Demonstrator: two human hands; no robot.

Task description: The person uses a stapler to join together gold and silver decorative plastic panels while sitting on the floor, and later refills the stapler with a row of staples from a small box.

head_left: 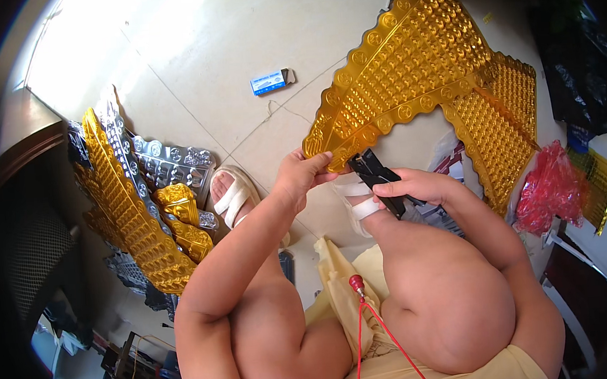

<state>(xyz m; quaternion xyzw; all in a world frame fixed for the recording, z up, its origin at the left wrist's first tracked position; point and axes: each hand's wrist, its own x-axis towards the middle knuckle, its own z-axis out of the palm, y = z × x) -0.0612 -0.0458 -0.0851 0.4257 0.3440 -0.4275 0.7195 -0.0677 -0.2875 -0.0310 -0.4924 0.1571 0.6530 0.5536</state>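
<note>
A large embossed gold foil sheet with scalloped edges stretches from my hands toward the far right, where it bends into further panels. At its near narrow end, my left hand pinches the edge between thumb and fingers. My right hand is wrapped round a black stapler. The stapler's front end meets the sheet's edge just right of my left fingers; whether its jaws are pressed together I cannot tell.
A blue and white small box lies open on the tiled floor. Gold and silver embossed pieces are heaped at the left. Red plastic wrapping and a black plastic bag sit at the right. My sandalled feet are just below my hands.
</note>
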